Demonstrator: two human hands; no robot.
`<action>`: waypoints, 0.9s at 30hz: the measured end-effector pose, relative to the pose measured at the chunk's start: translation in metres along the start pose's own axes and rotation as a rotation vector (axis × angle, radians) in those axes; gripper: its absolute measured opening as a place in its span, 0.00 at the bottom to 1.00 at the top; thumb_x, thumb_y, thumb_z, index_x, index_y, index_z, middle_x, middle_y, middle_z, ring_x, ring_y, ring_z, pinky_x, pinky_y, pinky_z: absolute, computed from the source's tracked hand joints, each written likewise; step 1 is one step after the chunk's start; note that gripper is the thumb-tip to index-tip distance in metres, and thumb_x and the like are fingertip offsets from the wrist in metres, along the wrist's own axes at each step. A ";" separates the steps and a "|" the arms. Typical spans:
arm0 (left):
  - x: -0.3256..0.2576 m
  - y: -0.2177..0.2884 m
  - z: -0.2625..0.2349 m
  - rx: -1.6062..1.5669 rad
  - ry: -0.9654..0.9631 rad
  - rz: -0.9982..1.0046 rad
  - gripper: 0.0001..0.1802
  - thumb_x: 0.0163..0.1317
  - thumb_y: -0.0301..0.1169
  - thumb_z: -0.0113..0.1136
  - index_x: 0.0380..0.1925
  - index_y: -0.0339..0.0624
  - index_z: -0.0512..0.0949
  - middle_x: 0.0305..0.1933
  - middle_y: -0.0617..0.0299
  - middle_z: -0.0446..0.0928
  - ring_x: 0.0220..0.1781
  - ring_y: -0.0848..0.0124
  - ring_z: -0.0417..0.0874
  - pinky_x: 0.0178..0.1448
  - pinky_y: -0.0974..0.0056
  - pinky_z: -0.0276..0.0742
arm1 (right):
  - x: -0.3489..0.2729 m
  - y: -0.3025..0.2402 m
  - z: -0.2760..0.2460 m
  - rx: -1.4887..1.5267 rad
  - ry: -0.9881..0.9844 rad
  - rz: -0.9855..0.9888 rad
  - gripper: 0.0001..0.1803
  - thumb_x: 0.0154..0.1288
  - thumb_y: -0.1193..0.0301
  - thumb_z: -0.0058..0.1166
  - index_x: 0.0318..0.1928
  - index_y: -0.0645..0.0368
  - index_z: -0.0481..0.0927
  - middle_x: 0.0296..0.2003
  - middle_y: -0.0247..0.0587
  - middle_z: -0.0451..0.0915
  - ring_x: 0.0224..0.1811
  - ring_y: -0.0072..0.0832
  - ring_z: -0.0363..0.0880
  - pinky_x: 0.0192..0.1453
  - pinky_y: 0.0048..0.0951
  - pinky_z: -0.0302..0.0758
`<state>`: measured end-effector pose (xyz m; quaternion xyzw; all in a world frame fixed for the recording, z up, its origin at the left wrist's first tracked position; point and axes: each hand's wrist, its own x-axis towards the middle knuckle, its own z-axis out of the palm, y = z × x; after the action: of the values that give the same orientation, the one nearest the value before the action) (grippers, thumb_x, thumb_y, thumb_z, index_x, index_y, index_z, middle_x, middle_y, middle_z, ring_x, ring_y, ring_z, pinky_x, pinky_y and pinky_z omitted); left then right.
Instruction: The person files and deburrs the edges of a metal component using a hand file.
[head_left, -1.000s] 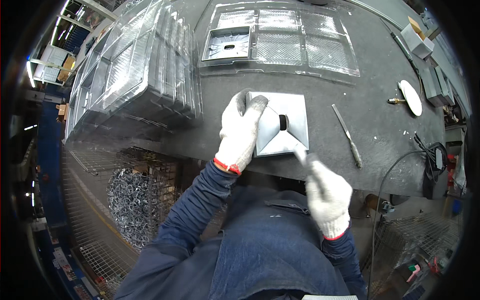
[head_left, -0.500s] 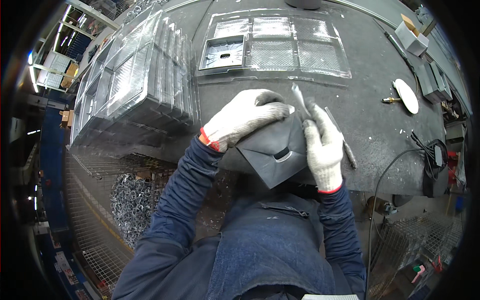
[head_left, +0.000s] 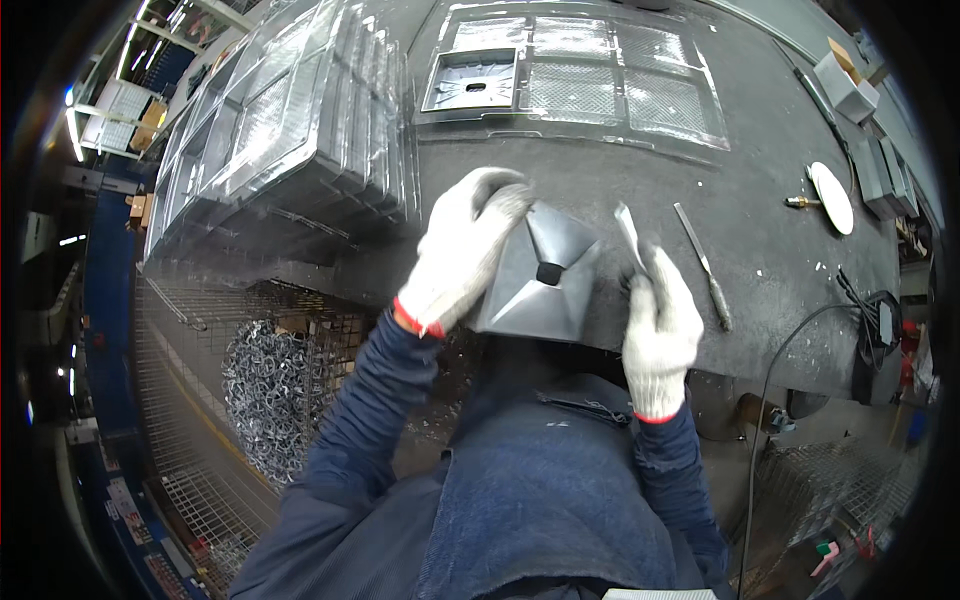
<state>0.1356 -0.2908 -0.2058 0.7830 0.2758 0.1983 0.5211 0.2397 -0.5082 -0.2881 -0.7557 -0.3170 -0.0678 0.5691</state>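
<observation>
My gloved left hand [head_left: 465,240] is closed on the upper left edge of a grey, square, pyramid-like part [head_left: 550,300] with a small dark opening at its middle. The part is held tilted over the near table edge. To its right, my gloved right hand [head_left: 662,325] grips a small knife-like tool [head_left: 627,226]; the thin, shiny blade points up and away from me. Motion blurs the fingers around its handle. That hand is apart from the part. A second slim tool [head_left: 705,262], with a metal blade and worn handle, lies on the table just right of my right hand.
A clear plastic tray [head_left: 665,100] lies at the back, holding one similar grey part [head_left: 468,82]. Stacked clear trays [head_left: 310,130] rise at left. Below stands a wire basket with metal pieces [head_left: 268,395]. At right are a white disc [head_left: 830,198], grey blocks [head_left: 882,180] and a cable [head_left: 785,340].
The grey part has turned in my left hand, its sloped faces now showing more light. My right hand has drawn away from it, rightward and nearer me, still with the tool.
</observation>
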 end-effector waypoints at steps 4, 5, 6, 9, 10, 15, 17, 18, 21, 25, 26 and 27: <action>0.029 -0.005 -0.022 0.084 -0.215 0.019 0.18 0.80 0.35 0.62 0.57 0.31 0.85 0.54 0.54 0.90 0.58 0.68 0.88 0.68 0.62 0.80 | -0.008 -0.016 -0.026 -0.139 -0.226 -0.263 0.27 0.64 0.86 0.65 0.63 0.57 0.89 0.39 0.51 0.89 0.38 0.48 0.90 0.44 0.41 0.86; 0.030 -0.003 -0.024 0.090 -0.222 0.027 0.18 0.80 0.35 0.63 0.57 0.31 0.85 0.54 0.54 0.90 0.58 0.68 0.88 0.69 0.61 0.80 | -0.011 -0.021 -0.026 -0.128 -0.291 -0.252 0.24 0.67 0.86 0.64 0.62 0.58 0.89 0.38 0.50 0.88 0.38 0.47 0.90 0.45 0.40 0.86; 0.031 -0.002 -0.023 0.092 -0.238 0.040 0.18 0.80 0.36 0.63 0.57 0.31 0.85 0.54 0.54 0.90 0.58 0.68 0.88 0.69 0.61 0.80 | -0.013 -0.029 -0.025 -0.124 -0.351 -0.239 0.21 0.69 0.86 0.64 0.61 0.60 0.89 0.38 0.50 0.88 0.37 0.46 0.89 0.45 0.39 0.85; 0.033 -0.012 -0.025 0.081 -0.219 0.054 0.18 0.80 0.36 0.63 0.57 0.31 0.85 0.53 0.54 0.90 0.58 0.69 0.87 0.69 0.62 0.80 | -0.023 -0.030 -0.007 -0.042 -0.342 -0.225 0.23 0.67 0.86 0.66 0.61 0.58 0.89 0.38 0.50 0.88 0.39 0.47 0.89 0.45 0.42 0.85; 0.033 -0.012 -0.025 0.081 -0.217 0.052 0.18 0.80 0.36 0.63 0.57 0.31 0.85 0.53 0.54 0.90 0.58 0.69 0.87 0.69 0.62 0.80 | -0.022 -0.032 -0.001 -0.023 -0.351 -0.213 0.23 0.67 0.86 0.66 0.61 0.58 0.89 0.38 0.50 0.88 0.39 0.47 0.90 0.45 0.42 0.85; 0.037 0.000 -0.018 0.130 -0.292 0.085 0.18 0.79 0.36 0.63 0.57 0.31 0.85 0.54 0.53 0.90 0.61 0.67 0.87 0.71 0.61 0.79 | 0.001 -0.038 0.032 -0.213 -0.381 -0.349 0.24 0.71 0.76 0.62 0.66 0.51 0.86 0.33 0.39 0.83 0.33 0.39 0.86 0.38 0.40 0.82; 0.039 -0.004 -0.024 0.094 -0.289 0.064 0.18 0.79 0.36 0.63 0.57 0.32 0.85 0.54 0.54 0.90 0.61 0.67 0.87 0.71 0.61 0.78 | 0.008 -0.043 0.027 -0.285 -0.438 -0.391 0.24 0.72 0.75 0.62 0.67 0.49 0.85 0.33 0.38 0.83 0.32 0.38 0.85 0.37 0.39 0.82; 0.041 -0.007 -0.027 0.059 -0.296 0.049 0.18 0.79 0.36 0.63 0.57 0.32 0.85 0.54 0.54 0.90 0.61 0.67 0.87 0.72 0.61 0.78 | 0.012 -0.045 0.027 -0.362 -0.485 -0.428 0.24 0.72 0.74 0.61 0.68 0.48 0.85 0.32 0.38 0.82 0.31 0.36 0.85 0.37 0.38 0.81; 0.042 -0.018 -0.027 0.061 -0.285 0.045 0.18 0.79 0.37 0.62 0.56 0.32 0.86 0.54 0.55 0.89 0.60 0.68 0.86 0.71 0.61 0.78 | -0.004 -0.034 0.004 -0.442 -0.568 -0.401 0.24 0.73 0.73 0.61 0.68 0.49 0.84 0.30 0.38 0.81 0.29 0.36 0.84 0.34 0.39 0.80; 0.041 -0.035 -0.033 0.026 -0.264 0.030 0.18 0.80 0.36 0.62 0.56 0.32 0.86 0.55 0.55 0.90 0.61 0.68 0.87 0.71 0.61 0.78 | -0.019 -0.022 -0.006 -0.353 -0.531 -0.350 0.26 0.72 0.75 0.62 0.69 0.49 0.84 0.32 0.40 0.84 0.29 0.40 0.85 0.34 0.41 0.81; 0.040 -0.038 -0.033 -0.005 -0.246 0.034 0.18 0.80 0.36 0.62 0.56 0.32 0.86 0.55 0.55 0.90 0.61 0.68 0.86 0.71 0.61 0.78 | -0.020 -0.021 -0.006 -0.281 -0.445 -0.338 0.27 0.71 0.76 0.62 0.69 0.49 0.84 0.32 0.41 0.85 0.29 0.40 0.85 0.34 0.42 0.81; 0.041 -0.038 -0.032 -0.066 -0.248 0.020 0.18 0.81 0.37 0.61 0.56 0.32 0.86 0.55 0.56 0.90 0.62 0.68 0.86 0.72 0.61 0.78 | -0.016 -0.025 -0.001 -0.254 -0.417 -0.335 0.27 0.70 0.77 0.63 0.69 0.50 0.85 0.33 0.42 0.85 0.30 0.41 0.85 0.35 0.41 0.81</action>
<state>0.1394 -0.2303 -0.2277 0.7866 0.1949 0.1140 0.5747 0.2135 -0.5117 -0.2750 -0.7556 -0.5364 -0.0429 0.3736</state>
